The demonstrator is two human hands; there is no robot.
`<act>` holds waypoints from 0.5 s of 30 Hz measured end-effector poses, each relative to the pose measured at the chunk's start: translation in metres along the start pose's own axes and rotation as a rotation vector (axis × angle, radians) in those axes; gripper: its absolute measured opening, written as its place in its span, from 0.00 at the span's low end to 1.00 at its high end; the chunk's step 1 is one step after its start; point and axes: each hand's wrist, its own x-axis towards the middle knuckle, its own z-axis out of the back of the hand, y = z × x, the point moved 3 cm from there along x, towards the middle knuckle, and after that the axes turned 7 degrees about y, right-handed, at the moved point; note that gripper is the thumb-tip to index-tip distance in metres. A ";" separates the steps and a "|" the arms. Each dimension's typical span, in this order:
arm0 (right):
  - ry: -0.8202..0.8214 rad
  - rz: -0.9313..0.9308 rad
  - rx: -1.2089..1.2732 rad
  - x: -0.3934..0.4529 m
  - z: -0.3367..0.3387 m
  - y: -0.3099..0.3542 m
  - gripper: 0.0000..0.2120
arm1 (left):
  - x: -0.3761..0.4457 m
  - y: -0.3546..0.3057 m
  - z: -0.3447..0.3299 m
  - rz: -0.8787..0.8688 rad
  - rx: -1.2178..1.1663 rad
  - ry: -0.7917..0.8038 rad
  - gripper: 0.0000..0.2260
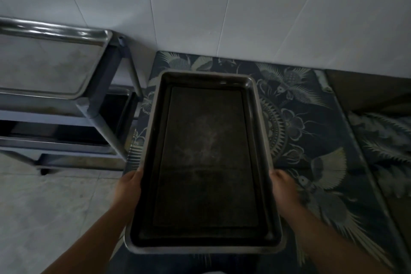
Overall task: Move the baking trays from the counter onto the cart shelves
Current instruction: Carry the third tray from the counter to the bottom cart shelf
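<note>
A dark, worn baking tray (pixel 204 162) with a grey metal rim is held level in front of me, long side pointing away. My left hand (pixel 129 189) grips its left rim and my right hand (pixel 283 187) grips its right rim, both about halfway along. The metal cart (pixel 93 100) stands at the left, apart from the tray. A shiny steel tray (pixel 44 62) lies on the cart's top shelf. A dark tray (pixel 115 109) shows on a lower shelf, mostly hidden by the frame.
A dark patterned mat with birds and flowers (pixel 300 122) covers the surface under and to the right of the tray. A white tiled wall (pixel 222 6) closes the back. Pale floor tiles (pixel 55 218) lie at the lower left beneath the cart.
</note>
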 end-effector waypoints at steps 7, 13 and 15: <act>-0.063 0.048 0.018 -0.058 0.007 -0.010 0.13 | -0.041 0.014 0.026 -0.056 -0.071 0.008 0.19; -0.011 0.104 0.027 -0.075 0.022 -0.020 0.12 | -0.082 0.034 0.028 -0.059 -0.062 -0.068 0.18; 0.042 0.118 0.023 -0.075 0.024 -0.024 0.11 | -0.103 0.043 0.028 -0.050 -0.063 -0.115 0.19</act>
